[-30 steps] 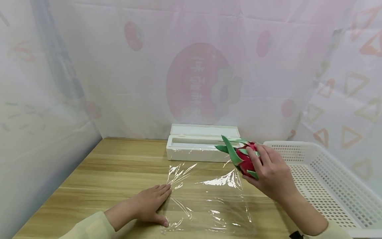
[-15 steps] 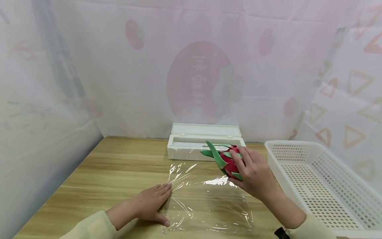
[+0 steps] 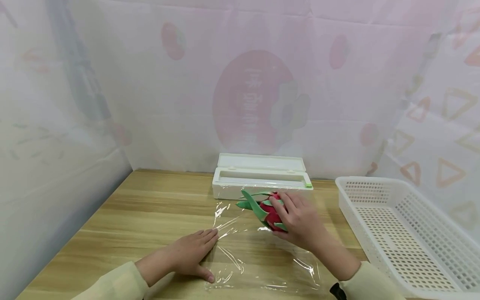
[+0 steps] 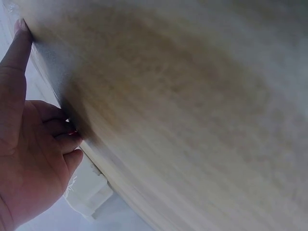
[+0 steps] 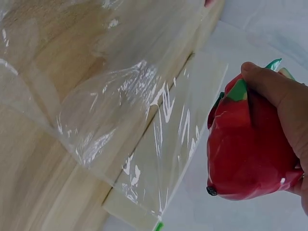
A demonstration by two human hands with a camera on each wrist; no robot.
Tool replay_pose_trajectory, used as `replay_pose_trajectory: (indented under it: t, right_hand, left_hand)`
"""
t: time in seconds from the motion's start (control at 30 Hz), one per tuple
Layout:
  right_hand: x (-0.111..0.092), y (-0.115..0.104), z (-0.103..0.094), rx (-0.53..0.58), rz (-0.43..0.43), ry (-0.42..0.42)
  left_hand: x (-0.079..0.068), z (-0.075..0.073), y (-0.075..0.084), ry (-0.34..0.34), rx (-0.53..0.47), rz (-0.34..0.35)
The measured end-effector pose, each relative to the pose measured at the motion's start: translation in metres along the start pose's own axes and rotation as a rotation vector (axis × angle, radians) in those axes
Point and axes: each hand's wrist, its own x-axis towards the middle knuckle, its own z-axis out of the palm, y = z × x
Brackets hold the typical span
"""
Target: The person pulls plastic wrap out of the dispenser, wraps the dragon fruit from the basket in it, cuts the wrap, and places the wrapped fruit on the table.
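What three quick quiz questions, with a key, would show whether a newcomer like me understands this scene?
1. Which hand holds the fruit? A) left B) right C) both
2. True or false: the box's lid is closed.
3. Fill in, from the head view: the left hand rests at the ____ edge of the film.

Key:
1. B, the right hand.
2. False: the lid of the box stands open.
3. Left.
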Motion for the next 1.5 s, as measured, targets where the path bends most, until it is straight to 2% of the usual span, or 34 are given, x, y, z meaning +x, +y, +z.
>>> replay_pose_trajectory:
  t: [0.27, 0.5, 0.7, 1.2, 1.5]
  right_hand:
    - [0.008, -0.012, 0.016, 0.032, -0.057, -0.039]
    - [0.011, -0.018, 0.025, 0.038, -0.072, -0.134]
    - [0.013, -0.020, 0.031, 0.035, -0.088, -0.180]
    - [0.013, -0.022, 0.040, -0.007, -0.096, -0.302]
    - [0.013, -0.022, 0.042, -0.004, -0.094, -0.334]
  left_hand:
    - [0.001, 0.001, -0.001, 0.012, 0.017, 0.015]
    - [0.001, 0.001, 0.000, 0.012, 0.022, 0.013]
    - [0.000, -0.003, 0.002, 0.006, 0.014, 0.008]
    - [0.000, -0.001, 0.001, -0.004, 0.016, 0.003]
    - [-0.001, -0.001, 0.002, -0.004, 0.021, 0.001]
